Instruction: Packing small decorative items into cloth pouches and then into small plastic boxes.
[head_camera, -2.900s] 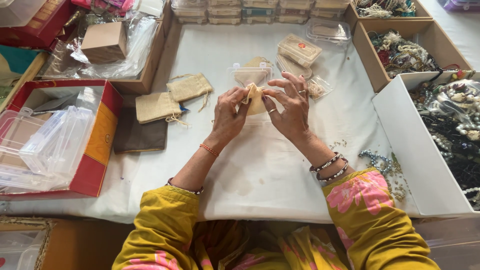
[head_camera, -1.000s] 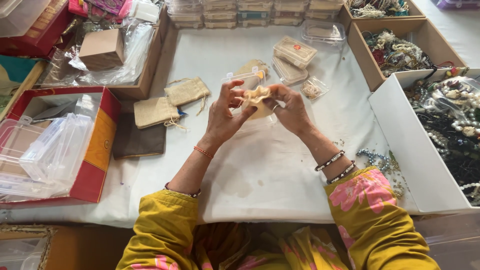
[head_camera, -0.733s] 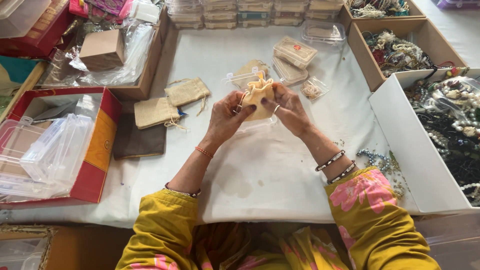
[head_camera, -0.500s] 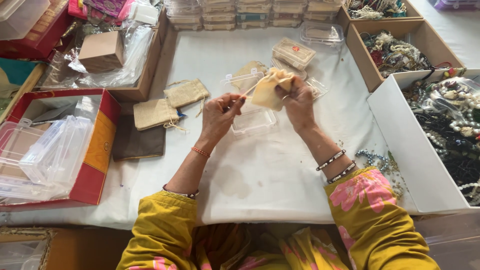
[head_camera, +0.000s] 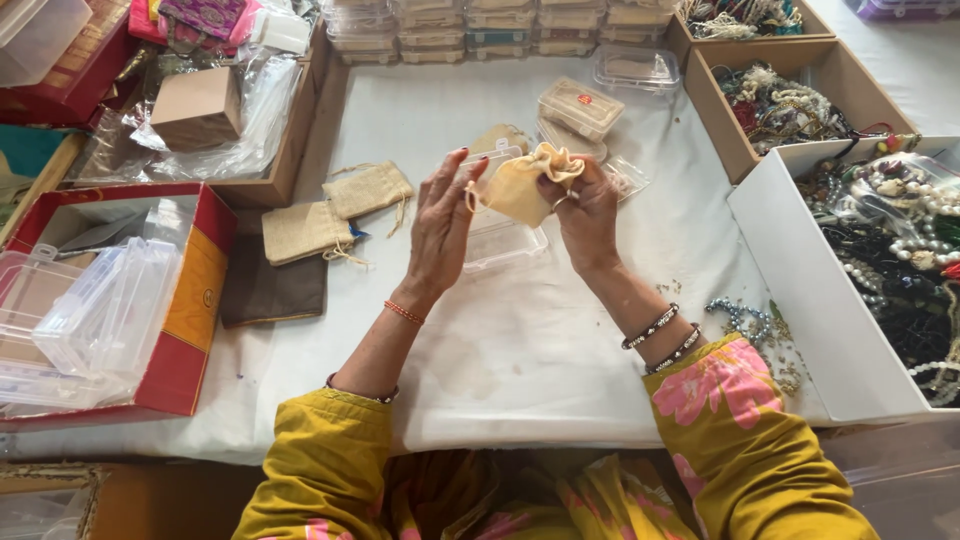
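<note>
**A:** Starting far left, at nine o'clock, a red cardboard box (head_camera: 185, 330) holds a clear plastic case (head_camera: 105, 310). Just right of it a dark brown flat pouch (head_camera: 272, 290) lies on the white tablecloth (head_camera: 520, 350), with two burlap drawstring bags (head_camera: 335, 210) above it toward ten o'clock.

**B:** And at eleven o'clock, a small brown carton (head_camera: 195, 105) sitting among crumpled plastic wrap. Now the hands, dead centre!

**A:** The left hand (head_camera: 442, 225) is raised with its fingers loosely extended, the tips touching the left edge of the cream fabric pouch (head_camera: 520, 190). Whether it truly pinches the cloth, I cannot tell.

**B:** The pouch itself sits just above centre, held off the table between both hands, its gathered ruffled mouth pointing toward one o'clock.

**A:** The right hand (head_camera: 588, 215) has it firmly: fingers curled and pinching the pouch near that gathered top. Bangles on that wrist, a thin orange thread on the left one.

**B:** Directly under the pouch, an open clear plastic box (head_camera: 500, 245) rests on the cloth. Toward twelve, a row of stacked clear boxes (head_camera: 480, 25) runs along the far edge.

**A:** Swinging right: at four o'clock a small strand of blue-grey beads (head_camera: 740, 318) lies loose. At three o'clock, a white tray (head_camera: 790, 270) heaped with necklaces, and at two o'clock a brown cardboard tray (head_camera: 720, 115) with more jewellery.
</note>
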